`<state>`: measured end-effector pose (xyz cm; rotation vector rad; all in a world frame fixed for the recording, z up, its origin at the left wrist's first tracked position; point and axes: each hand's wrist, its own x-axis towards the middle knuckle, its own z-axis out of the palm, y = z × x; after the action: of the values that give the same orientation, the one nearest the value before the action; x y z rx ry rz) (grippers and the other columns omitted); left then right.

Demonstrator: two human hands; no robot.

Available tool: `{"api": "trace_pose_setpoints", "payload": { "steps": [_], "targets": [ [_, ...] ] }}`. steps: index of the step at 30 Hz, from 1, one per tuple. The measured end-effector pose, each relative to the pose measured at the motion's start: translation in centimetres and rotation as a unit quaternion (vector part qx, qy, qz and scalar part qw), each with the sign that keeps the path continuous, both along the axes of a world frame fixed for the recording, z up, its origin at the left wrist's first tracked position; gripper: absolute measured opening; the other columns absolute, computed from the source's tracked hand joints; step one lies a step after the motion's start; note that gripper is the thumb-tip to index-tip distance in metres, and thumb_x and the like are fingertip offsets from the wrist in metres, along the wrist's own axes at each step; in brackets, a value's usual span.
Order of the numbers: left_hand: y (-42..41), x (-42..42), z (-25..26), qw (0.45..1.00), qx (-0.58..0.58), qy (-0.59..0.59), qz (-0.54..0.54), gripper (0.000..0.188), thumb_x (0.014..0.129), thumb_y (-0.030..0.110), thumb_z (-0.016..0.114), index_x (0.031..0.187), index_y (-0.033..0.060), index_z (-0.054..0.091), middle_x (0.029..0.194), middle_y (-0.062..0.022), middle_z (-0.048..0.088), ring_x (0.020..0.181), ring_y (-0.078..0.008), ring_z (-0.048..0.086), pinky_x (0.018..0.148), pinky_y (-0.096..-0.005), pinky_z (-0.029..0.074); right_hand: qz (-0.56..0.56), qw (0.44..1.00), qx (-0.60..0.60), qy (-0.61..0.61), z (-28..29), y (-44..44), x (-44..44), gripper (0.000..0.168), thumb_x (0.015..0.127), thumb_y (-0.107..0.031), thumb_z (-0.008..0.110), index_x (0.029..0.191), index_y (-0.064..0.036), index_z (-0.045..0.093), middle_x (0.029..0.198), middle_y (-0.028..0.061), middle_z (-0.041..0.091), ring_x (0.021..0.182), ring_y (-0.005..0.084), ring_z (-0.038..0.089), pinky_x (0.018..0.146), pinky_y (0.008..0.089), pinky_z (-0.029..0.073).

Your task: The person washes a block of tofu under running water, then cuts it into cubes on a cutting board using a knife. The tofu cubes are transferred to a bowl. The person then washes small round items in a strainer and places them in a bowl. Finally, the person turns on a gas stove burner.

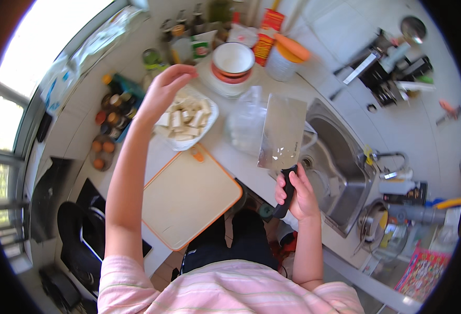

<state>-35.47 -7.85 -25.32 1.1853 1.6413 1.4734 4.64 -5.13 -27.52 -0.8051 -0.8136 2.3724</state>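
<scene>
My right hand grips the black handle of a cleaver, its broad blade pointing away from me, with small white bits stuck near the handle end. My left hand is raised over the far side of a white dish heaped with pale cut pieces; its fingers are bent and I see nothing in them. Nearer me lies a cream cutting board with an orange rim. A clear plastic bag with whitish contents lies between the dish and the cleaver.
Stacked bowls on plates stand behind the bag. At the right is a steel sink with a faucet. Left of my left arm are bottles and jars, eggs and a black pan. A knife rack hangs on the wall.
</scene>
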Motion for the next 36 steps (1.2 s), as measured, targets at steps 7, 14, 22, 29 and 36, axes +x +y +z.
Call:
{"api": "trace_pose_setpoints", "payload": {
  "steps": [7, 14, 22, 29, 36],
  "targets": [
    [4.4, 20.0, 1.2, 0.992, 0.012, -0.072, -0.103, 0.024, 0.102, 0.02, 0.057, 0.087, 0.0021, 0.061, 0.08, -0.001, 0.065, 0.076, -0.0074, 0.057, 0.075, -0.0247, 0.045, -0.135, 0.983, -0.016, -0.126, -1.1, 4.6, 17.9, 0.012, 0.104, -0.022, 0.05, 0.103, -0.011, 0.047, 0.073, 0.0027, 0.049, 0.049, 0.0104, 0.043, 0.042, 0.0274, 0.036],
    [15.8, 44.8, -6.4, 0.945, -0.084, -0.133, -0.285, 0.027, 0.099, 0.025, 0.062, 0.088, 0.0008, 0.065, 0.081, -0.0007, 0.066, 0.082, -0.0059, 0.056, 0.074, -0.0244, 0.046, -0.199, 0.961, -0.122, -0.151, -4.3, 8.1, 32.2, 0.016, 0.103, -0.024, 0.054, 0.099, -0.013, 0.042, 0.07, 0.0025, 0.049, 0.05, 0.0101, 0.043, 0.043, 0.0265, 0.034],
    [32.6, 58.0, -14.1, 0.895, 0.086, 0.202, -0.388, 0.014, 0.094, 0.01, 0.056, 0.104, 0.0027, 0.062, 0.106, -0.0163, 0.067, 0.099, -0.0375, 0.063, 0.084, -0.0445, 0.05, -0.215, 0.945, -0.234, -0.072, -8.8, 11.5, 37.9, 0.015, 0.103, -0.022, 0.053, 0.097, -0.014, 0.042, 0.071, 0.0031, 0.049, 0.05, 0.0101, 0.041, 0.043, 0.0262, 0.032],
    [32.0, 59.6, -14.4, 0.889, -0.024, 0.172, -0.424, 0.018, 0.097, 0.012, 0.056, 0.112, 0.0053, 0.063, 0.108, -0.0099, 0.069, 0.101, -0.0266, 0.065, 0.088, -0.036, 0.05, -0.242, 0.933, -0.261, -0.047, -10.7, 13.5, 38.7, 0.013, 0.103, -0.022, 0.053, 0.097, -0.015, 0.043, 0.071, 0.003, 0.048, 0.05, 0.0091, 0.04, 0.041, 0.0248, 0.031],
    [27.9, 55.7, -16.2, 0.959, -0.149, -0.034, -0.239, 0.02, 0.099, 0.02, 0.062, 0.097, 0.0, 0.066, 0.104, -0.0047, 0.072, 0.09, -0.0071, 0.06, 0.082, -0.0251, 0.049, -0.225, 0.944, -0.238, -0.026, -11.5, 14.7, 36.9, 0.015, 0.104, -0.025, 0.051, 0.099, -0.013, 0.043, 0.071, 0.003, 0.048, 0.05, 0.0105, 0.042, 0.043, 0.027, 0.034]
  ]
}}
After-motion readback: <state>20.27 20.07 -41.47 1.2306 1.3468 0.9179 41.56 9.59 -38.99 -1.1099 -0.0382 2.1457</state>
